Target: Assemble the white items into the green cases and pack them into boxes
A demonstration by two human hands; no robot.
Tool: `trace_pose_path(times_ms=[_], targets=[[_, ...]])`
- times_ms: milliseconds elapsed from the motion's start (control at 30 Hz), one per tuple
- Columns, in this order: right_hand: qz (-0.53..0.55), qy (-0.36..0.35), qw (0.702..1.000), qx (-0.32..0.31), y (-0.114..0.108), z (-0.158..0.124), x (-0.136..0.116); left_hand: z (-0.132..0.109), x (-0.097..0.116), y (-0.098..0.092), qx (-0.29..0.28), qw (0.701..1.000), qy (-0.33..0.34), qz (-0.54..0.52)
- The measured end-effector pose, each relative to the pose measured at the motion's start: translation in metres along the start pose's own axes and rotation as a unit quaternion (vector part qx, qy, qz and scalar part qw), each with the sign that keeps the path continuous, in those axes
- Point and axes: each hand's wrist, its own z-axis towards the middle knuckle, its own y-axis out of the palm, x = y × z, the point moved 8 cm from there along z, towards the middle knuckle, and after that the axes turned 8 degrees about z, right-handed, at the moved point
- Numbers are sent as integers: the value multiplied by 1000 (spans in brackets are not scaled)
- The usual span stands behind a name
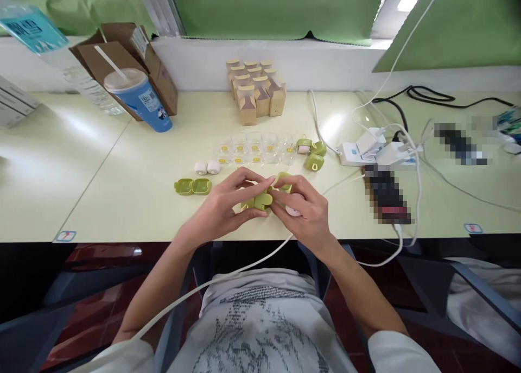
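Note:
Both of my hands meet above the front of the table. My left hand [228, 202] is closed with thumb and fingers round a small green silicone case [260, 201]. Against the case are the fingertips of my right hand [307, 210], which also has a white rounded piece [294, 204] tucked under its fingers. Another green part [281, 181] shows just behind the fingers; I cannot tell whether it joins the case. Left of my hands lies an opened green case [192, 186], with two white rounded pieces [207, 168] behind it.
Clear plastic containers with yellow stickers [254, 147] stand in rows behind my hands. Several green cases [315, 162] lie right of them. Small cardboard boxes [256, 93] stand by the wall. A blue cup [148, 104] is at left, a power strip [354, 154] and phone [386, 194] at right.

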Motion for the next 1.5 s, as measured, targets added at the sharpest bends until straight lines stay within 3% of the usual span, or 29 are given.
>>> trace_pose_path(times_ms=[200, 400, 567, 800, 933, 1067, 1267, 1367, 1500], targets=[[41, -40, 998, 29, -4, 1, 2, 6, -3, 9, 37, 999, 9, -32], [109, 71, 991, 25, 5, -6, 26, -5, -13, 14, 96, 994, -23, -48], [141, 139, 980, 15, 12, -7, 38, -11, -29, 20, 92, 989, -71, -88], [146, 88, 985, -36, 24, -3, 40, -12, -32, 16, 54, 982, -101, -149], [167, 106, 979, -43, 26, -2, 44, -12, -38, 19, 39, 974, -132, -180], [194, 132, 972, -33, 12, 1, 50, -19, -49, 0, 48, 970, -161, -174], [200, 137, 969, 56, -34, 8, 66, -58, -55, -49, 35, 975, -218, -31], [212, 139, 964, 76, -38, 8, 73, -89, -48, -52, 56, 976, -199, 66], [224, 166, 957, 87, -24, 4, 83, -123, -46, -38, 84, 963, -192, 171]])
